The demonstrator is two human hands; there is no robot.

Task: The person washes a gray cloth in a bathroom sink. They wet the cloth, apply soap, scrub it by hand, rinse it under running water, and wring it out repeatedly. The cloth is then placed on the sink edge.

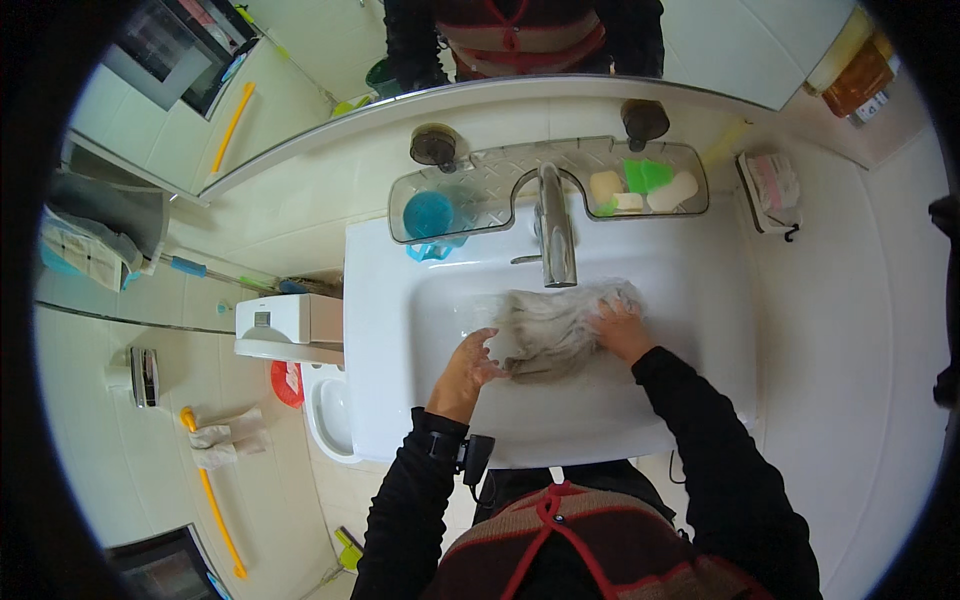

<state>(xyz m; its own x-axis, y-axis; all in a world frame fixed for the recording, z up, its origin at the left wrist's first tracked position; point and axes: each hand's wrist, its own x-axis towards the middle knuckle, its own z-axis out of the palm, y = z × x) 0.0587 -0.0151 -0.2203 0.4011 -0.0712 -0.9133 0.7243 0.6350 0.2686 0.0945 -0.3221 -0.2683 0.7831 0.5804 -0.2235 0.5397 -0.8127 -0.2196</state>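
Note:
A wet, greyish-white cloth [555,335] lies bunched in the white sink basin [435,375], under the chrome faucet [556,235]. On the cloth's right end rests my right hand [620,330], its fingers curled into the fabric. My left hand [470,368] is at the cloth's left edge, with fingers apart and slightly bent. Its fingertips come close to the fabric; whether they touch it I cannot tell. Suds or water show around the cloth.
Behind the faucet, a clear shelf [490,225] holds a blue cup [428,214] and several soap bars [672,192]. A mirror [560,60] spans the wall above. Left of the sink stand a white toilet [330,415] and a white box-shaped unit [272,320].

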